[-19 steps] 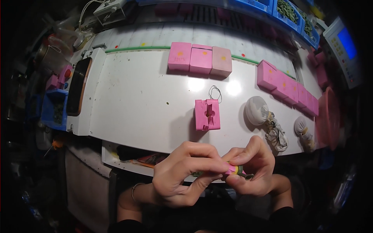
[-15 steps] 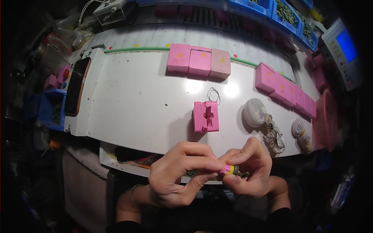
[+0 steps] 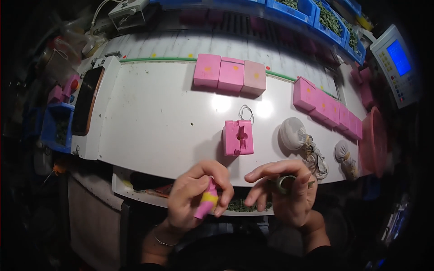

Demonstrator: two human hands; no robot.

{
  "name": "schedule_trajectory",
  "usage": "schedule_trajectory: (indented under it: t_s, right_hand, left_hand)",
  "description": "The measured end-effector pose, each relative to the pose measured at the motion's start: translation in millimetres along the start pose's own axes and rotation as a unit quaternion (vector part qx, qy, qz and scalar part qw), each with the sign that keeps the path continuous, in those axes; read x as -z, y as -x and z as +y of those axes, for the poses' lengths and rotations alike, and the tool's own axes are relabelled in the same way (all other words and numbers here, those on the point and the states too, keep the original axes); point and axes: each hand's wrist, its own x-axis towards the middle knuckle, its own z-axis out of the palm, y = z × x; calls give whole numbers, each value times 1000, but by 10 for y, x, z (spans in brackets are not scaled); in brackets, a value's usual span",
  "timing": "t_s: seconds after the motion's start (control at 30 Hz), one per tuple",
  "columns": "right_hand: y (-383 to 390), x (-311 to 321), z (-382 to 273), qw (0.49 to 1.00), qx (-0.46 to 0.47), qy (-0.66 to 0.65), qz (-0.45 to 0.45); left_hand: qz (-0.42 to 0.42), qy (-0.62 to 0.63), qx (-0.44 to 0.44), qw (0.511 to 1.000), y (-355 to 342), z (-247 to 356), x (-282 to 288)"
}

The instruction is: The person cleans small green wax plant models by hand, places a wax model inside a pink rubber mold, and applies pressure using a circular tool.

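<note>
My left hand (image 3: 196, 194) is closed round a small pink piece with a yellow band (image 3: 209, 198), its fingers bent over the top and one pink end showing below. Apart from it, my right hand (image 3: 296, 194) has its fingers partly stretched out. A dark green curved piece (image 3: 285, 184), like a ring, is held against those fingers by the thumb. Beyond both hands stands a pink block (image 3: 246, 140) with a slotted, hollowed top. A thin wire loop (image 3: 246, 113) lies at its far edge.
Three pink blocks (image 3: 231, 74) stand at the back, more pink blocks (image 3: 327, 106) at the right. Two tied cloth bundles (image 3: 294, 134) lie nearby. A phone (image 3: 88, 101) rests at the left. Small green pieces (image 3: 244, 206) fill a drawer below the table's front edge.
My hands have moved apart, the left one turning toward the left with the pink and yellow piece. The dark green piece has come away from it and stays with my right hand.
</note>
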Motion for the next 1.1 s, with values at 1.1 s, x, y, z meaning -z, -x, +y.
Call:
schedule_trajectory:
  t_s: [1.1]
  right_hand:
    - [188, 214, -58, 927, -327, 183, -32]
  left_hand:
    - [20, -490, -75, 868, 27, -180, -92]
